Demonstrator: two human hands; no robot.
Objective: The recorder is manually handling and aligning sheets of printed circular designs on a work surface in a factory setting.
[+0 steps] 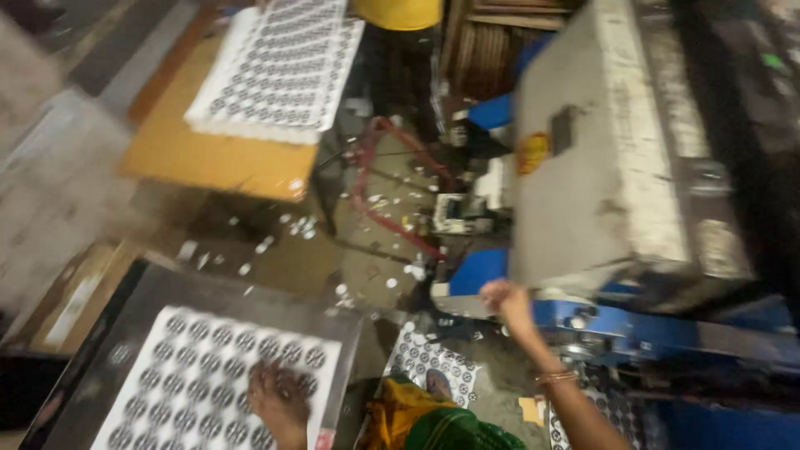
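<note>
Press machine: grey, worn, fills the right half; blue frame beneath.
Floor: strewn with small white scraps; red hose loops across the middle.
Far worktop: brown board, carries a stack of white sheets printed with dark round marks.
Near worktop: dark metal surface, lower left, carries the printed sheet stack.
Loose sheet: same round pattern, lies on the floor by the machine foot.
Right hand: raised against the blue frame edge, fingers curled closed; blurred, cannot tell whether gripping anything; bangles at the wrist.
Left hand: flat on the lower right corner of the near printed sheet stack, fingers spread, pressing down, gripping nothing.
</note>
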